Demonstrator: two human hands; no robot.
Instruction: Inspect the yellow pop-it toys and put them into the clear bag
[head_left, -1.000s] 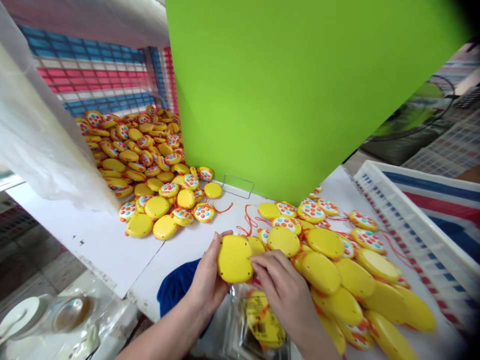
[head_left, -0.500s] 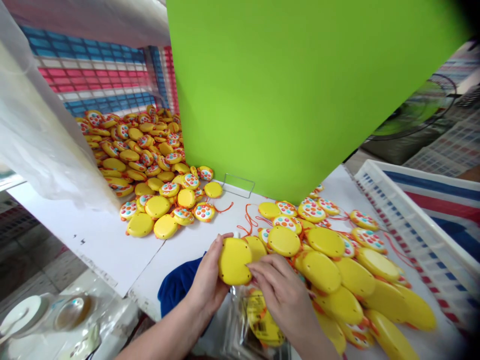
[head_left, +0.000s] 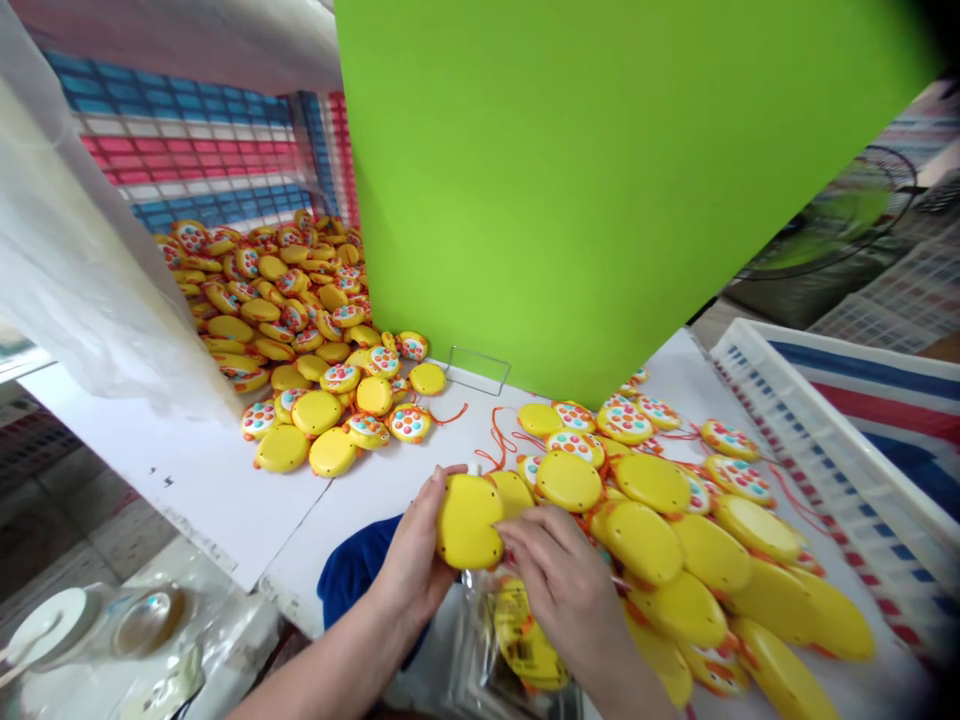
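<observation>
My left hand (head_left: pixel 414 562) grips a yellow oval plastic toy (head_left: pixel 468 520), back side up, at the near edge of the white table (head_left: pixel 225 480). My right hand (head_left: pixel 564 580) pinches the toy's right edge, fingers closed on it. Just below the hands lies a clear plastic bag (head_left: pixel 517 640) with a yellow toy inside. To the right, a row of the same yellow toys (head_left: pixel 675 560) lies overlapped, some trailing orange strings (head_left: pixel 496 440).
A big heap of yellow toys with coloured buttons (head_left: pixel 285 310) fills the far left of the table. A green panel (head_left: pixel 585 180) stands behind. A white slatted crate (head_left: pixel 832 450) sits at right. Clear plastic sheeting (head_left: pixel 82 250) hangs at left. A blue cloth (head_left: pixel 352 570) lies under my left wrist.
Both hands and the held toy shifted very slightly; my right fingers slid closer along the toy's right edge. Nothing else moved.
</observation>
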